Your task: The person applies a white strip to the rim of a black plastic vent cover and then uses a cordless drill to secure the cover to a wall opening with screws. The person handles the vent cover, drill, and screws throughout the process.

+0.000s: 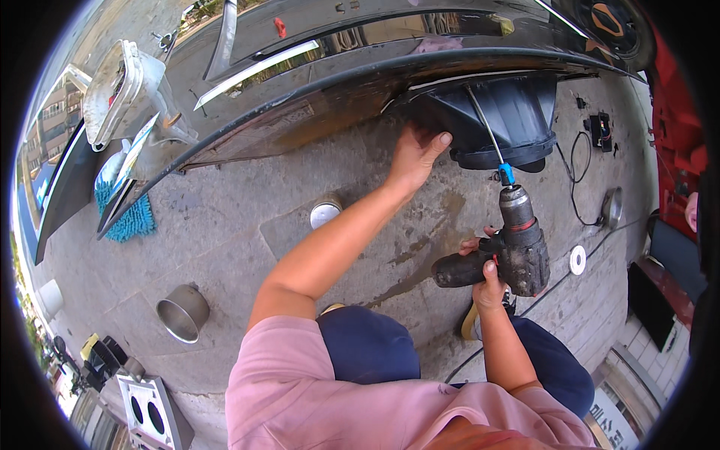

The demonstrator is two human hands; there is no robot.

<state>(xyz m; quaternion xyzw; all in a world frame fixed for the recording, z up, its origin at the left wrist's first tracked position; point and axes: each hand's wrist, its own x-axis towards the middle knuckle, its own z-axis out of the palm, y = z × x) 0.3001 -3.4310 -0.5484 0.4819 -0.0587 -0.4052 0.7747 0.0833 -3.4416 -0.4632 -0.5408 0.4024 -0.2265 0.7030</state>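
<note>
My right hand [489, 281] grips a dark, worn cordless drill [520, 247], its chuck facing away from me. A long metal driver bit [485, 121] with a blue collar [507, 175] runs from the chuck up along a black plastic housing [495, 118]. That housing hangs under the edge of a large glossy black panel [315, 84]. My left hand [416, 154] is raised at the housing's left side, thumb showing and fingers partly hidden in shadow beneath the panel; whether they grip it I cannot tell.
On the concrete floor stand a metal pot [183, 313] and a can [325, 215]. A white disc [577, 260] lies by a black cable near my right arm. A blue microfibre mitt [132, 219] is at the left, below a plastic-wrapped container [126, 95]. Red bodywork [675, 146] stands at the right.
</note>
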